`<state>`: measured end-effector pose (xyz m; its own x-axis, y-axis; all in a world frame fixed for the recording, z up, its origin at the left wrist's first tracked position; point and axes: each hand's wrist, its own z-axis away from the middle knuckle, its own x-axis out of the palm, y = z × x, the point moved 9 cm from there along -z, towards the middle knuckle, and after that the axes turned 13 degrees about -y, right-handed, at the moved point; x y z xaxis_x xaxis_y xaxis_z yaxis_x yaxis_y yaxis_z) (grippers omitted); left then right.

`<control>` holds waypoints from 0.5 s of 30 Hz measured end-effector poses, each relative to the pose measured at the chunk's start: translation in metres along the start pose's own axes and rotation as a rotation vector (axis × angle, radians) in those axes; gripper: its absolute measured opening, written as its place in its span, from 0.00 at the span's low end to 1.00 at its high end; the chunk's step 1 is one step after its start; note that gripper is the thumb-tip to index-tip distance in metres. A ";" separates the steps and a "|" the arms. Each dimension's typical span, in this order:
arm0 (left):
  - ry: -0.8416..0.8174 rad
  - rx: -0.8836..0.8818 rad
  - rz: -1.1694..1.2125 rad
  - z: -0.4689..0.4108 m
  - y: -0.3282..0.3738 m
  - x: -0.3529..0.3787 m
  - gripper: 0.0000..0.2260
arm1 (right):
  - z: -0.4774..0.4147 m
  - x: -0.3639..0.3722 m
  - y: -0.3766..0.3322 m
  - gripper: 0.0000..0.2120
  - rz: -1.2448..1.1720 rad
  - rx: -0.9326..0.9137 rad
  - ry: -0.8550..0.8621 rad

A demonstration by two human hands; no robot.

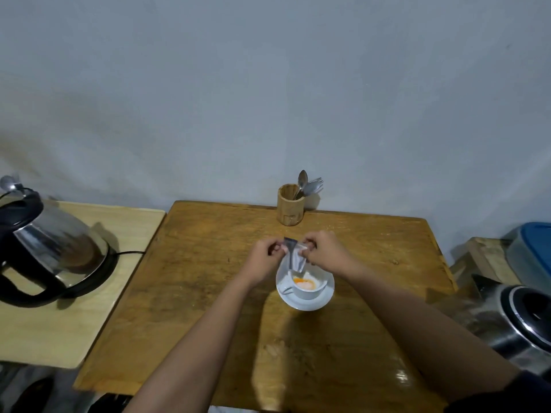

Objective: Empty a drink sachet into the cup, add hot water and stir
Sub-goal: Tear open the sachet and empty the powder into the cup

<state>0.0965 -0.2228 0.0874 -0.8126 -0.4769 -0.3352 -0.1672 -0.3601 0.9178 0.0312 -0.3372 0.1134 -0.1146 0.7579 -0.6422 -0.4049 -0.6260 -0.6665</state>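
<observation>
A white cup (310, 289) stands on a white saucer (325, 298) in the middle of the wooden table (208, 278). Orange powder (304, 284) lies inside the cup. Both hands hold a silvery sachet (293, 254) upside down just above the cup, its open end pointing into it. My left hand (264, 257) pinches the sachet's upper left corner, and my right hand (326, 250) pinches its upper right side. An electric kettle (44, 248) with a black handle sits on its base on a lighter side table at the left.
A wooden holder (289, 208) with a spoon (301, 181) and forks stands at the table's far edge by the wall. A second metal vessel (518, 317) sits at the right, with a blue-lidded container (533, 254) behind it. The kettle's cord trails toward the table.
</observation>
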 end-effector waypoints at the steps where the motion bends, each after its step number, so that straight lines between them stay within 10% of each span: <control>1: 0.026 0.003 0.028 0.005 -0.002 -0.009 0.05 | -0.003 0.003 -0.007 0.04 -0.037 -0.016 0.018; 15: 0.133 -0.310 0.042 0.100 -0.156 -0.055 0.13 | -0.049 0.180 -0.041 0.08 0.127 0.021 -0.300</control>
<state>0.1109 -0.0599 -0.0164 -0.7319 -0.5893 -0.3422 0.0589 -0.5550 0.8298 0.0719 -0.1845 0.0064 -0.4262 0.6964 -0.5773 -0.3885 -0.7173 -0.5784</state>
